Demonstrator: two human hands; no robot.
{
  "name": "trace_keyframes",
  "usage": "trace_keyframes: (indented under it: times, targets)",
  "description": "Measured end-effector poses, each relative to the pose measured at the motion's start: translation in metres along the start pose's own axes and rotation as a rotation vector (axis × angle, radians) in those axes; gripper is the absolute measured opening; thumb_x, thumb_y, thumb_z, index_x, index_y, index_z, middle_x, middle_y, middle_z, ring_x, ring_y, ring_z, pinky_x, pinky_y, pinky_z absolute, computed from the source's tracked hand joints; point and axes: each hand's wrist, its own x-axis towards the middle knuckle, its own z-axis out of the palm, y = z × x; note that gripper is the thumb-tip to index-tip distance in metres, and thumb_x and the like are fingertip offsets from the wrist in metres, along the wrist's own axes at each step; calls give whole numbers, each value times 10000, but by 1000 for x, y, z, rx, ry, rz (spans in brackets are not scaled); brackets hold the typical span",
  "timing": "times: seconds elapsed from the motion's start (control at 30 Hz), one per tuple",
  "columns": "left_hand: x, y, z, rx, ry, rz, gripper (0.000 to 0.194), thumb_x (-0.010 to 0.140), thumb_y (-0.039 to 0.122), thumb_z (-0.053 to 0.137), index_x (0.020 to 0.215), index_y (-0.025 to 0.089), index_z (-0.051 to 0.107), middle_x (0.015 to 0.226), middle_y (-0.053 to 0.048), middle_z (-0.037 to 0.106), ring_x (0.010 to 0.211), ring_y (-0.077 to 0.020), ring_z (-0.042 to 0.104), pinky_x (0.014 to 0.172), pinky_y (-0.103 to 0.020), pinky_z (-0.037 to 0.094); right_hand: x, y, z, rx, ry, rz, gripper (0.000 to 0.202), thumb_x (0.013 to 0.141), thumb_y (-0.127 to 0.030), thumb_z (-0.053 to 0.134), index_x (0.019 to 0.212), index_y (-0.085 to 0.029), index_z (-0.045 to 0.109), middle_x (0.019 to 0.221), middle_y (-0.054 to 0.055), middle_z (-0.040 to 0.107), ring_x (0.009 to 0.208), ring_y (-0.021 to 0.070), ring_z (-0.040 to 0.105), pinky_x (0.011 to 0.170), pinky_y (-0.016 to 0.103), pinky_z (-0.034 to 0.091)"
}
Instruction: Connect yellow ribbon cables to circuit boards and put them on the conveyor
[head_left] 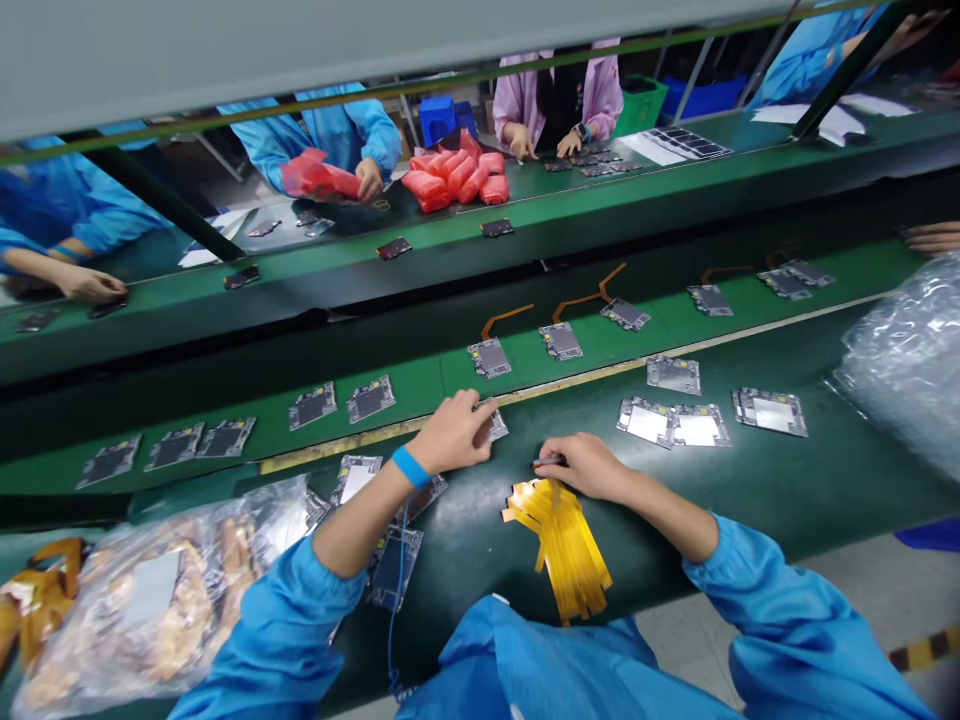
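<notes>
My left hand [454,432], a blue band on its wrist, is closed on the edge of a small circuit board [498,427]; the fingers hide part of the board. Just to the right, my right hand [589,465] pinches the dark end of what looks like a flex cable [551,462], mostly covered by the fingers. Below that hand lies a fanned bundle of yellow flex cables [570,550] on the green table [480,540]. More circuit boards [395,565] lie beneath and beside my left forearm.
Boards, some with orange cables, lie on a green belt [420,385] beyond my hands. Several boards [675,425] rest at right, near bubble wrap [911,350]. A clear plastic bag [157,600] sits at left. Co-workers [315,140] sit opposite, beside red bundles [457,175].
</notes>
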Motion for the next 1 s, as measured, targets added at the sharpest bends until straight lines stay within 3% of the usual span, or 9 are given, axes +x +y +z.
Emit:
trace_keyframes:
  times: [0.13, 0.37, 0.67, 0.8, 1.0]
  targets:
    - [-3, 20, 12, 10, -31, -10, 557, 879, 348, 627, 1397, 149, 576, 1172, -160, 599, 1098, -328, 552, 945, -462, 476, 6, 8, -3, 95, 31, 0, 161, 941, -357, 673, 975, -243, 781, 894, 1, 788, 792, 170, 682, 676, 251, 371]
    - [-7, 21, 11, -29, -20, 66, 545, 857, 315, 665, 1385, 203, 588, 1282, -177, 558, 1162, -349, 532, 959, -483, 474, 17, 16, -6, 139, 36, -20, 243, 978, -361, 598, 1029, -228, 794, 965, 17, 801, 836, 179, 682, 708, 256, 393]
    - [2, 28, 8, -30, -87, 79, 406, 865, 204, 632, 1268, 248, 662, 1186, -148, 543, 1115, -333, 549, 888, -435, 512, 31, 21, -1, 182, 84, 45, 204, 886, -380, 724, 971, -211, 799, 923, 25, 810, 818, 182, 704, 687, 249, 443]
    - [0, 27, 8, -8, -94, 108, 290, 918, 200, 590, 1197, 224, 666, 1236, -149, 542, 1113, -314, 548, 933, -446, 505, 37, 15, -2, 115, 116, 92, 177, 902, -381, 718, 951, -232, 801, 920, 15, 814, 827, 182, 717, 678, 255, 418]
    - [-11, 23, 17, -32, -29, 148, 292, 913, 148, 573, 1198, 177, 632, 1319, -166, 534, 1147, -301, 534, 1016, -449, 493, 47, -5, 0, 15, 138, 116, 151, 931, -366, 691, 961, -272, 805, 959, 3, 822, 896, 195, 735, 681, 261, 403]
